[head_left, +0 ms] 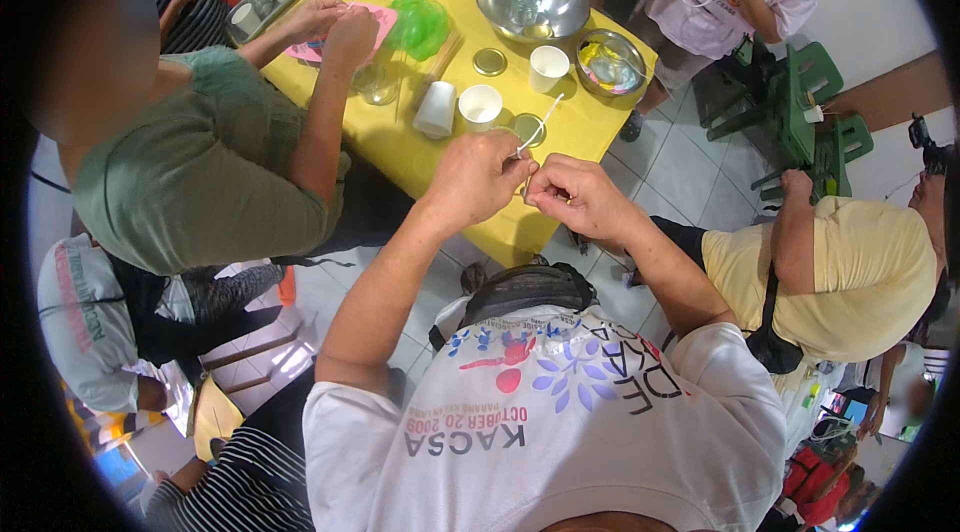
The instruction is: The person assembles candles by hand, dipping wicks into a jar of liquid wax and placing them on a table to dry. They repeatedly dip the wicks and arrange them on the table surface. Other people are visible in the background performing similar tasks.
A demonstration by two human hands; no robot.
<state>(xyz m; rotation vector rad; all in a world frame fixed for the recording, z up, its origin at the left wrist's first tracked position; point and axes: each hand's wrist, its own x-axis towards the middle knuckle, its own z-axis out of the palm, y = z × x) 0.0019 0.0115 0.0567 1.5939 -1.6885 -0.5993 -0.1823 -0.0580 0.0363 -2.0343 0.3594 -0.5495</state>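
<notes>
My left hand and my right hand meet over the near corner of the yellow-covered table. The left fingers are closed on a thin white string, whose free end sticks up to the right. Right beside them, the right thumb and fingers are pinched together. Something small is between the two hands' fingertips, too hidden to name. Just beyond my hands lie a round jar lid, a white paper cup and a stack of white cups on its side.
A large steel bowl and a smaller bowl with colourful contents stand farther back. A co-worker in green works at my left over a pink tray. Another person in yellow is at my right. Green chairs stand right of the table.
</notes>
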